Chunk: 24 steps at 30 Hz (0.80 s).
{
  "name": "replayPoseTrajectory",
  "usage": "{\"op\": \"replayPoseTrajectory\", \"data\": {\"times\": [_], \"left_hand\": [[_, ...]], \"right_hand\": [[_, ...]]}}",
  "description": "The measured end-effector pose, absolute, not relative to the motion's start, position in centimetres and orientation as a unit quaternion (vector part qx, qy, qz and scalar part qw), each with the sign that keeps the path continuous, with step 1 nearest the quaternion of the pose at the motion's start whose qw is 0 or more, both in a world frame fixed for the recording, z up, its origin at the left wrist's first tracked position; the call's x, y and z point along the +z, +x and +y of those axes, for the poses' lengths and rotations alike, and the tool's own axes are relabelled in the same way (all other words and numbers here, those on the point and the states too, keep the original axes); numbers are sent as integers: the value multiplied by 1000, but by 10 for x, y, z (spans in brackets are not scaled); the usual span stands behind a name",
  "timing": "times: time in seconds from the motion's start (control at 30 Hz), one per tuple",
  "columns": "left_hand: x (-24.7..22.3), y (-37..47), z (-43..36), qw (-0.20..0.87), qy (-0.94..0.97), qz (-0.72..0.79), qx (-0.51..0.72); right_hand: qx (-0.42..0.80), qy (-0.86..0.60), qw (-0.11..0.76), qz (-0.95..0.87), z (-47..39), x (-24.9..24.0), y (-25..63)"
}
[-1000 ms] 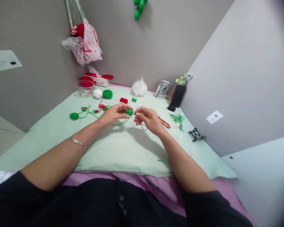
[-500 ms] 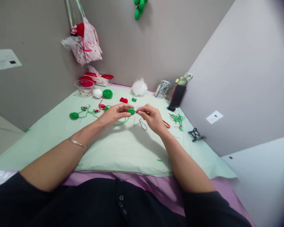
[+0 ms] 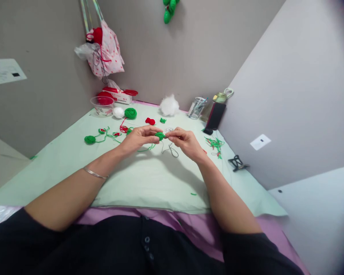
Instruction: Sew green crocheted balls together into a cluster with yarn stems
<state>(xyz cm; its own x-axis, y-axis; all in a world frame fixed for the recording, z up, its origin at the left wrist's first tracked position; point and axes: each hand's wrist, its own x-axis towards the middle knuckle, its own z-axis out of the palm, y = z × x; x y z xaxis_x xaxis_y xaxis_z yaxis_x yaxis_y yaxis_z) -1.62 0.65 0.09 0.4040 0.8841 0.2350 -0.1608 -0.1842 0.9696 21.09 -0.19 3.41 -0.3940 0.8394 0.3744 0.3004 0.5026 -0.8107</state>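
Observation:
A small green knitted piece (image 3: 159, 136) is pinched between the thumb and fingers of my left hand (image 3: 139, 139), above the middle of the table. My right hand (image 3: 186, 142) is closed at the right end of that piece, its thumb and index finger pressed together; what they grip is too small to make out. A thin dark cord (image 3: 172, 150) lies looped on the table just below the hands. Green yarn strands (image 3: 145, 150) trail beneath my left hand.
Left on the pale table cover (image 3: 149, 183) are green balls (image 3: 90, 139), a yarn ball (image 3: 130, 113) and a clear tub (image 3: 102, 106). White stuffing (image 3: 169, 105), a pen cup (image 3: 197, 108) and a propped phone (image 3: 216, 116) stand behind; yarn scraps (image 3: 215, 144) and a black clip (image 3: 237, 163) lie right.
My right hand has shifted slightly right and tilted, now covering most of the orange tool beside it. My left hand keeps its hold on the green piece.

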Motion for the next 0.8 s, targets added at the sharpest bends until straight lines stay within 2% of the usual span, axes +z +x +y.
{"op": "replayPoseTrajectory", "data": {"times": [0.47,0.8], "left_hand": [[4,-12,1,519,636,316,476],[2,-13,2,549,631,299,459]], "right_hand": [[391,-372,412,-734,-1,33,210],[447,-344,399,-724,1,35,216]]}}
